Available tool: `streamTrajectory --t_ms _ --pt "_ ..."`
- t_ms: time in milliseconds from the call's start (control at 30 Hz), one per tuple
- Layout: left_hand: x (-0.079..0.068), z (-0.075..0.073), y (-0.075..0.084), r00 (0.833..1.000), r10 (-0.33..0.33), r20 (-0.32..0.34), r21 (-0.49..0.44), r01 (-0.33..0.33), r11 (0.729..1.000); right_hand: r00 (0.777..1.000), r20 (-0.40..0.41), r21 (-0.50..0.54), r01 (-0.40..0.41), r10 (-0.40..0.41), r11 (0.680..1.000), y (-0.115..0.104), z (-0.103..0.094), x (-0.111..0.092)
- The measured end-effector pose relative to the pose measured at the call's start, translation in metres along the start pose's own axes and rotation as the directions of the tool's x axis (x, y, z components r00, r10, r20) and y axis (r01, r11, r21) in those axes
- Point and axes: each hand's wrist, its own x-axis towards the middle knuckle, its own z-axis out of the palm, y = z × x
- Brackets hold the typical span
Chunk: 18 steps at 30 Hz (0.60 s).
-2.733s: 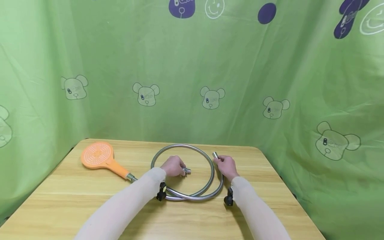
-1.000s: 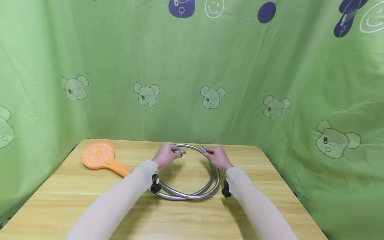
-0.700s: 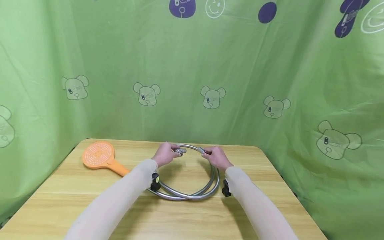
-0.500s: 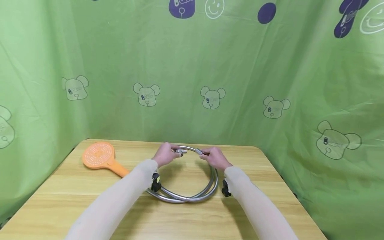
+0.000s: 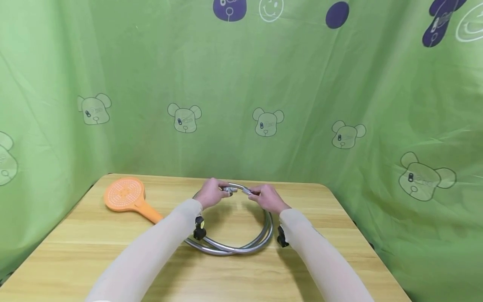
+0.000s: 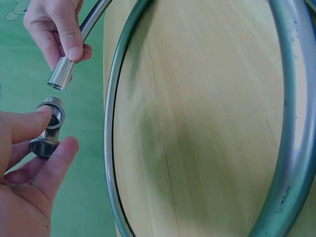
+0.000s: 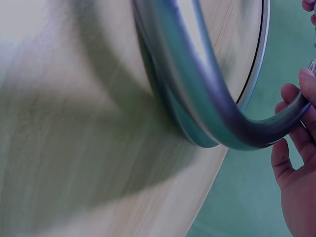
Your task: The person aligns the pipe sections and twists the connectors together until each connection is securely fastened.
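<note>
My left hand point(image 5: 211, 193) pinches a small metal tee fitting point(image 6: 51, 134) between thumb and fingers. Its threaded stub points at the smooth metal end nut point(image 6: 61, 75) of a silver shower hose point(image 5: 241, 251), with a narrow gap between them in the left wrist view. That hose end is gripped just behind the nut by my right hand point(image 5: 268, 198), its thumb on top. In the right wrist view the hose curves up from the table into the right hand's fingers point(image 7: 302, 140). The orange shower head point(image 5: 123, 195) lies at the left, joined to the hose.
Loops of the hose lie on the wooden table point(image 5: 234, 277), under and between both forearms. Behind the table's far edge hangs a green curtain point(image 5: 226, 151) with bear prints. A small black camera point(image 5: 199, 228) sits on the left wrist.
Both hands have moved up toward the table's far edge and closer together, lifting the fitting and hose end. Most recently the hose nut has shifted left toward the fitting and tilted more in line with it.
</note>
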Motion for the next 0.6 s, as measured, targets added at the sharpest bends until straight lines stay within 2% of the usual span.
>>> streamTrajectory --t_ms 367,600 --pt "0.003 0.004 0.002 0.999 -0.012 0.03 -0.035 0.013 0.999 0.997 0.048 -0.061 0.06 -0.057 0.996 -0.006 0.002 0.002" --pt "0.003 0.005 0.003 0.998 -0.012 0.058 -0.024 0.014 1.0 0.996 0.069 -0.036 0.063 -0.06 0.997 -0.012 0.004 0.001"
